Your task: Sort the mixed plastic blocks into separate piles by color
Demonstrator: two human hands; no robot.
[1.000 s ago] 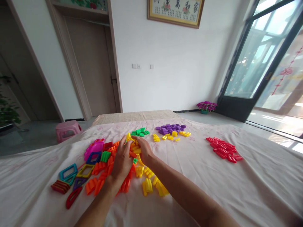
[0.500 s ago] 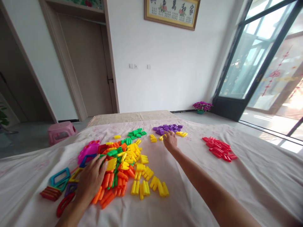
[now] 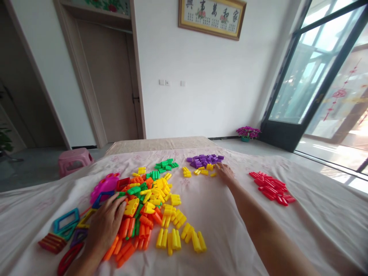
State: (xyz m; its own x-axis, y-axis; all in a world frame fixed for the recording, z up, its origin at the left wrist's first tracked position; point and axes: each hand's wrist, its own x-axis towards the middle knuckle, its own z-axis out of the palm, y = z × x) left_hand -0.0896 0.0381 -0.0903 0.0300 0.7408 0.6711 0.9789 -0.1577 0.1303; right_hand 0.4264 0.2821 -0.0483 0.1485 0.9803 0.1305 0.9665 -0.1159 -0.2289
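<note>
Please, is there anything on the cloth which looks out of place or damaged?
Possibly a few yellow blocks in front of the purple pile, near the right hand: they lie apart from the mixed heap, where most yellow ones are, and beside a pile of another colour. I see no clear damage.

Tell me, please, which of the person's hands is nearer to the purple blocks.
Right. The right hand is beside the near right edge of the purple blocks, while the left hand is farther off, at the left side of the mixed pile.
</note>
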